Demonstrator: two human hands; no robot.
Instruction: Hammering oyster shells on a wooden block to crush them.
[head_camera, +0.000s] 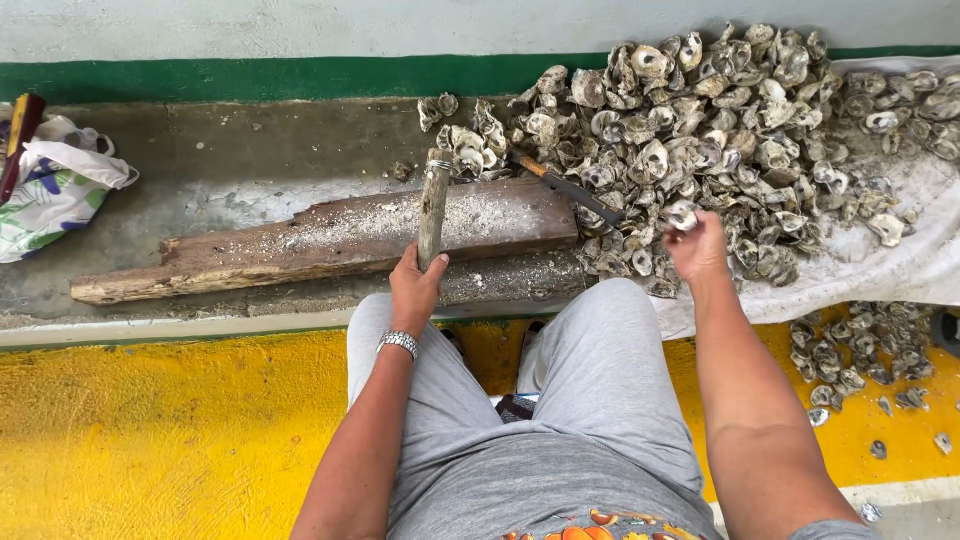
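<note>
Right now my left hand (415, 290) is closed around the lower end of a wooden stick (433, 208), which stands nearly upright with its top over the plank (330, 238) that lies on the concrete ledge (250, 160). My right hand (697, 248) reaches into the near edge of the oyster pile (700, 110), fingers curled on a single shell (681, 214); it seems pinched rather than fully gripped, though the fingertips are partly hidden. To do this well, I judge I should take only one shell and get a firm hold before lifting it clear, so the loose ones beside it don't slide off the white cloth (900, 260). I would keep the stick steady and out of the way, and mind the knife (570, 188) that lies at the pile's left edge, just beside my reach.
</note>
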